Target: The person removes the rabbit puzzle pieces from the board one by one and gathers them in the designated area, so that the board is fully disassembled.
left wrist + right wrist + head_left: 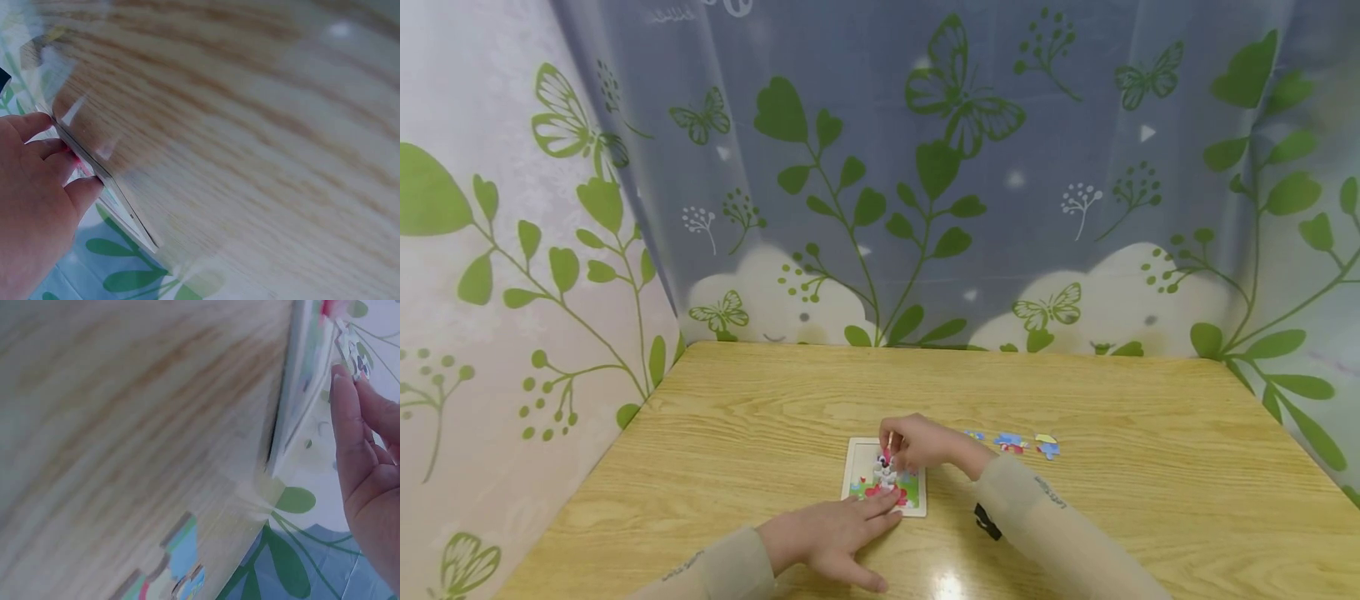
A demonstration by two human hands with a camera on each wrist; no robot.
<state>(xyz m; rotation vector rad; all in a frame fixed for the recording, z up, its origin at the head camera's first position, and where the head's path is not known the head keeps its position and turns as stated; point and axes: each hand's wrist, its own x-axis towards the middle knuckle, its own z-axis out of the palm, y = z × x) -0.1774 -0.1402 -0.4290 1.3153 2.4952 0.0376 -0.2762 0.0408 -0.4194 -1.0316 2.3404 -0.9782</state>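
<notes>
A square jigsaw puzzle board (857, 454) with a pale frame lies on the table, partly filled with a picture of a white animal, red flowers and green ground. My left hand (838, 533) lies with extended fingers over the board's near edge; in the left wrist view its fingertips (90, 185) touch the frame. Above the board, my right hand (919, 442) pinches a jigsaw puzzle piece (351, 350) between thumb and fingers. That piece appears tilted in the right wrist view, raised off the board. Both hands hide parts of the picture.
Several loose puzzle pieces (1011, 443), mostly blue, lie on the wooden table (760, 408) right of the board. A printed curtain (880, 167) encloses the table's back and sides. A black strap part (987, 522) hangs beneath the right sleeve.
</notes>
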